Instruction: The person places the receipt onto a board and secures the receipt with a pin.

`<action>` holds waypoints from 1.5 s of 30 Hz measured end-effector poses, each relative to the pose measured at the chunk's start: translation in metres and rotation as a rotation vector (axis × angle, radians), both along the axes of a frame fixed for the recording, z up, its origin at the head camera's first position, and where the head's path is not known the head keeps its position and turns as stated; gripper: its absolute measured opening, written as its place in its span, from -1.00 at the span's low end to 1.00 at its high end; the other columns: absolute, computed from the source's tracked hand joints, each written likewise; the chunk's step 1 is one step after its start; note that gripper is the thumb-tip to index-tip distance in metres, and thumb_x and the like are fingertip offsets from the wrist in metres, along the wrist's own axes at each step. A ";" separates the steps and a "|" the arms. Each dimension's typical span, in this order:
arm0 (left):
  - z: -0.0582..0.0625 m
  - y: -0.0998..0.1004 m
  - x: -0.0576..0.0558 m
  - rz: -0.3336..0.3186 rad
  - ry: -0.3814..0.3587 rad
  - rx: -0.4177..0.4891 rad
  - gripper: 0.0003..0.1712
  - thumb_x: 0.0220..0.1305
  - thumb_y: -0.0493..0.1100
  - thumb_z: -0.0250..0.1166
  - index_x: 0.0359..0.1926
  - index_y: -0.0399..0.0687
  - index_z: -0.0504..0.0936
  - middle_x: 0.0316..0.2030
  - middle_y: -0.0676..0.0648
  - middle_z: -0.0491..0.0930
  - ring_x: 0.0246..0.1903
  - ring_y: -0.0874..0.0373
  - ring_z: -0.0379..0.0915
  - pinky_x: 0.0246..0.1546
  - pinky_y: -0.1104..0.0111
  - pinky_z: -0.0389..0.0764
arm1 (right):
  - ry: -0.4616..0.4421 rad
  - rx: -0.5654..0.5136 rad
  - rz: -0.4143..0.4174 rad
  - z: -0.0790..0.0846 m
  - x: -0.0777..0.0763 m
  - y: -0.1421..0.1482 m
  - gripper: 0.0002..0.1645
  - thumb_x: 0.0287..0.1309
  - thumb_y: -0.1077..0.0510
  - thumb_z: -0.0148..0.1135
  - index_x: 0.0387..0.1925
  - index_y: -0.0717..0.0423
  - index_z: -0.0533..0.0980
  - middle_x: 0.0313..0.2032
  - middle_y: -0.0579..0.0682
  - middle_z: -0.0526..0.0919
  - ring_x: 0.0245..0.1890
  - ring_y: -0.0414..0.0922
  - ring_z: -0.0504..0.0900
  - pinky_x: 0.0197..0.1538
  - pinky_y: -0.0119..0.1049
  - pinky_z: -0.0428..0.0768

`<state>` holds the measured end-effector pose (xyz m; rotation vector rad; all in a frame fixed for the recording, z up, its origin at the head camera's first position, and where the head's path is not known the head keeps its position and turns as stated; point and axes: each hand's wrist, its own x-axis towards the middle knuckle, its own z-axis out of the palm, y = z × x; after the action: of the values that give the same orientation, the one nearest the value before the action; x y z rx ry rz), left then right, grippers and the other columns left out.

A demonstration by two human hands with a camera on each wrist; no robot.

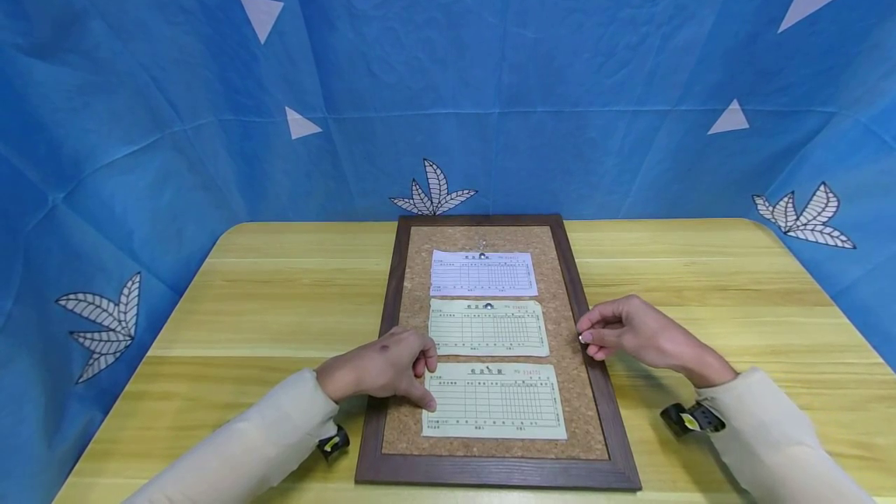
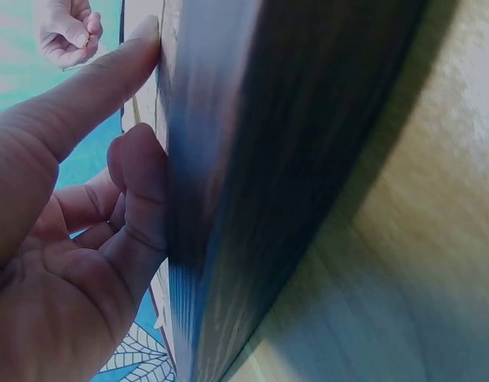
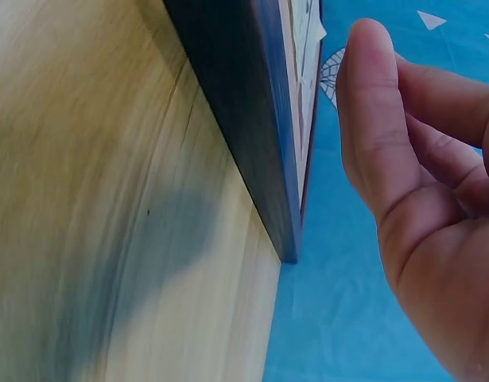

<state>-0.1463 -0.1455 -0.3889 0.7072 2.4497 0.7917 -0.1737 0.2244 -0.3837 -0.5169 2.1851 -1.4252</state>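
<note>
A cork board (image 1: 577, 411) in a dark wooden frame (image 1: 497, 470) lies on the table with three printed receipt slips in a column. The top slip (image 1: 483, 278) is whitish; the middle slip (image 1: 486, 333) and bottom slip (image 1: 493, 407) are pale green. Round silver thumbtacks (image 1: 488, 306) sit at the upper edges of the top and middle slips. My left hand (image 1: 392, 364) rests at the left side of the board, its thumb on the bottom slip's left edge. By the right frame edge, my right hand (image 1: 630, 333) pinches a small shiny thumbtack (image 1: 583, 339) between thumb and fingers.
The wooden table (image 1: 735, 278) spreads out on both sides of the board. A blue patterned cloth (image 1: 448, 61) hangs behind it and at the sides. Black straps with small devices (image 1: 693, 418) are worn on both wrists.
</note>
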 end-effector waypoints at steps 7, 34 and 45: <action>0.000 0.000 0.000 -0.003 -0.001 0.003 -0.59 -0.07 -0.12 0.65 -0.38 -0.03 0.53 -0.49 0.02 0.44 -0.42 0.16 0.28 -0.33 0.31 0.37 | -0.040 -0.047 0.037 0.000 -0.002 -0.003 -0.78 0.35 0.45 0.09 -0.07 0.62 0.45 -0.32 0.21 0.61 -0.38 -0.16 0.65 -0.25 -0.27 0.67; 0.000 0.000 0.000 -0.001 0.011 -0.006 -0.58 -0.10 -0.09 0.66 -0.41 -0.02 0.52 -0.51 0.04 0.45 -0.39 0.15 0.29 -0.26 0.28 0.37 | -0.045 -0.018 0.071 -0.002 -0.004 -0.026 -0.76 0.39 0.36 0.12 -0.08 0.55 0.51 -0.40 0.14 0.63 -0.43 -0.17 0.64 -0.27 -0.25 0.67; -0.001 0.000 -0.001 -0.007 0.018 -0.011 -0.58 -0.09 -0.08 0.66 -0.41 -0.01 0.52 -0.52 0.06 0.44 -0.39 0.17 0.28 -0.25 0.28 0.37 | -0.087 -0.048 0.071 -0.002 -0.003 -0.040 -0.79 0.40 0.38 0.08 -0.12 0.55 0.51 -0.41 0.11 0.59 -0.45 -0.19 0.59 -0.30 -0.27 0.65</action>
<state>-0.1468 -0.1460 -0.3894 0.7219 2.4642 0.7718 -0.1767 0.1845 -0.3858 -0.5334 2.0489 -1.4381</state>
